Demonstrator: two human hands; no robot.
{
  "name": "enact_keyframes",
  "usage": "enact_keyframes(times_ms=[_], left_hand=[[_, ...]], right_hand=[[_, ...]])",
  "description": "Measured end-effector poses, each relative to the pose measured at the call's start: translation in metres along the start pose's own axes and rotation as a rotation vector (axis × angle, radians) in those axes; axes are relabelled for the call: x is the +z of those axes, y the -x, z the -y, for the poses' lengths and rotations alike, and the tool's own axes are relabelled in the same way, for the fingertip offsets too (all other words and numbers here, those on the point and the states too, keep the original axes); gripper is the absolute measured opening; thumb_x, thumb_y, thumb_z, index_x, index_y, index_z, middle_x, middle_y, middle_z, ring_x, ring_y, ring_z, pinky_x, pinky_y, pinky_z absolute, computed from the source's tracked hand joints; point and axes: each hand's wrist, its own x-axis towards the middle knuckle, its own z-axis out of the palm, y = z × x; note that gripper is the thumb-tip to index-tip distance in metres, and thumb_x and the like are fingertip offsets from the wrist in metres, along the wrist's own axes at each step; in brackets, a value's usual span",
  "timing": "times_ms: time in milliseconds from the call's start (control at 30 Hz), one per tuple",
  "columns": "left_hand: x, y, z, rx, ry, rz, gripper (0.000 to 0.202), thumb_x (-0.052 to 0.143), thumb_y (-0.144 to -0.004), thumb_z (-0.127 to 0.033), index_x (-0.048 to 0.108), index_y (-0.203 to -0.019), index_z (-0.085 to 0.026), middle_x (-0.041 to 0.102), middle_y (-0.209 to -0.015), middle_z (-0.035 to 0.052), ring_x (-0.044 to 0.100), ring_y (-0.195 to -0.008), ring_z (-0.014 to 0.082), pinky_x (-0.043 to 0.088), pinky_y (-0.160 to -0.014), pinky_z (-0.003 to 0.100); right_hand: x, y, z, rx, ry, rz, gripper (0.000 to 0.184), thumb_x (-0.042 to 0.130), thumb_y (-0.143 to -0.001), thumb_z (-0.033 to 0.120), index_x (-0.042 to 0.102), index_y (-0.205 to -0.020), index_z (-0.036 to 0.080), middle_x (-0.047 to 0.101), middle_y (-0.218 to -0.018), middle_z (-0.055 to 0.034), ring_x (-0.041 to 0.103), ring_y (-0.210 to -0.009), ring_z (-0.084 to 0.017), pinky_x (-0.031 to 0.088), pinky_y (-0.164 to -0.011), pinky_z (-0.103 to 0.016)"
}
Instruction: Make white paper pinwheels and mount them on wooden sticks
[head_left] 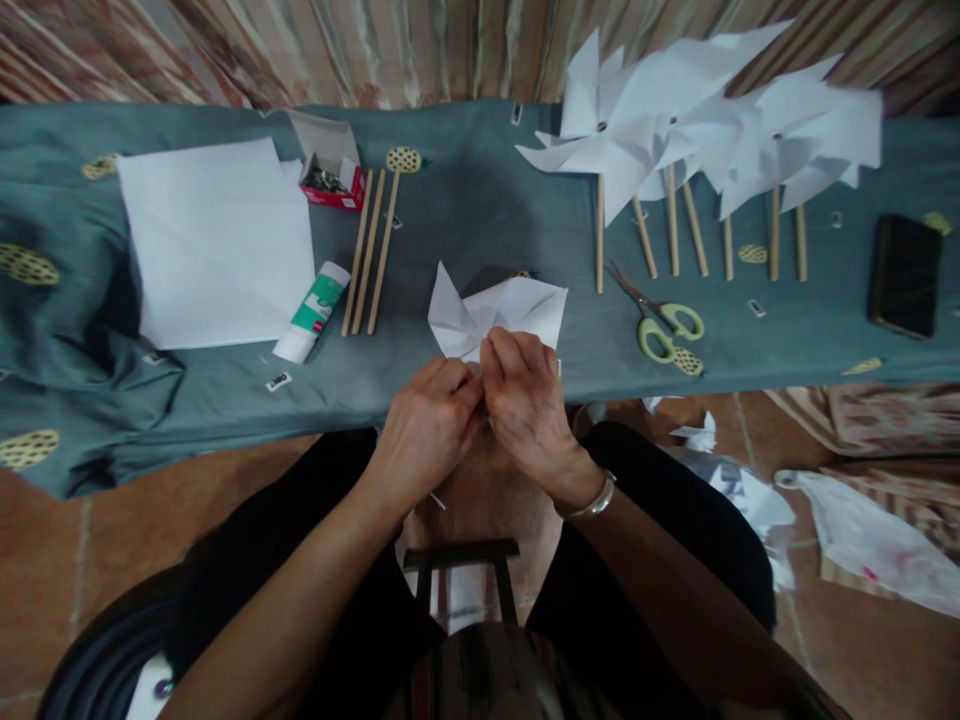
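Observation:
A white paper pinwheel (517,305), partly folded, lies at the table's front edge. Both my hands are closed on its near side. My left hand (431,420) pinches the paper with thumb and fingers together. Right beside it, my right hand (523,390) curls its fingers over the middle of the pinwheel and wears a silver bracelet at the wrist. The fingers hide the centre of the paper, so I cannot see whether a small pin is between them.
Finished pinwheels (660,130) on sticks lie at the back right, above green-handled scissors (664,325). A phone (905,275) rests at far right. Leftward are wooden sticks (371,255), a glue stick (313,312), a red box of metal fasteners (331,180) and white paper sheets (217,245).

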Motion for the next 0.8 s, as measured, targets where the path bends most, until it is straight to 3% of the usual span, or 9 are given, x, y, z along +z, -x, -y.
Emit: enact_keyframes(times_ms=[100,233,333,500,700,800], left_hand=[[0.000,0.000,0.001,0.009,-0.015,-0.019,0.018,0.049,-0.087,-0.012,0.066,-0.084,-0.013,0.061,-0.082,0.0077,0.056,-0.081,0.0209,0.052,-0.070,0.033],[0.002,0.001,0.002,0.025,-0.010,-0.052,0.019,0.051,-0.089,-0.015,0.068,-0.098,-0.012,0.063,-0.085,0.0077,0.057,-0.081,0.0206,0.052,-0.070,0.033],[0.003,0.002,0.003,0.034,-0.003,-0.078,0.020,0.053,-0.090,-0.016,0.067,-0.103,-0.014,0.065,-0.092,0.0079,0.058,-0.086,0.0204,0.052,-0.074,0.034],[0.004,0.001,0.004,0.045,0.001,-0.105,0.019,0.052,-0.090,-0.016,0.068,-0.100,-0.015,0.065,-0.093,0.0074,0.058,-0.086,0.0195,0.052,-0.075,0.033],[-0.003,-0.001,0.009,0.047,-0.019,-0.087,0.019,0.052,-0.090,-0.015,0.069,-0.099,-0.015,0.066,-0.094,0.0079,0.056,-0.085,0.0206,0.050,-0.074,0.034],[-0.007,-0.003,0.017,0.030,-0.051,-0.113,0.019,0.053,-0.088,-0.014,0.069,-0.099,-0.015,0.066,-0.098,0.0085,0.056,-0.089,0.0223,0.049,-0.076,0.036]], right_hand=[[0.000,-0.001,-0.001,-0.001,-0.006,0.013,0.028,0.042,-0.091,0.005,0.061,-0.110,0.012,0.062,-0.117,-0.0167,0.052,-0.105,-0.030,0.044,-0.088,-0.044],[-0.010,0.000,-0.018,-0.014,-0.152,-0.033,0.030,0.042,-0.089,0.007,0.064,-0.108,0.015,0.064,-0.119,-0.0129,0.054,-0.107,-0.029,0.046,-0.089,-0.044],[-0.019,-0.002,-0.039,-0.009,-0.358,-0.138,0.042,0.038,-0.088,0.006,0.058,-0.122,0.020,0.064,-0.123,-0.0085,0.055,-0.113,-0.024,0.045,-0.099,-0.041],[-0.018,-0.014,-0.070,0.115,-0.334,-0.236,0.049,0.041,-0.090,0.012,0.048,-0.137,0.024,0.054,-0.138,-0.0077,0.046,-0.131,-0.028,0.037,-0.109,-0.051],[-0.012,-0.015,-0.082,0.121,-0.340,-0.222,0.037,0.044,-0.093,0.023,0.059,-0.126,0.017,0.063,-0.128,-0.0138,0.054,-0.123,-0.028,0.039,-0.108,-0.049],[-0.017,-0.006,-0.081,0.169,-0.356,-0.250,0.031,0.048,-0.091,0.023,0.064,-0.118,0.018,0.067,-0.121,-0.0125,0.060,-0.116,-0.027,0.043,-0.104,-0.048]])
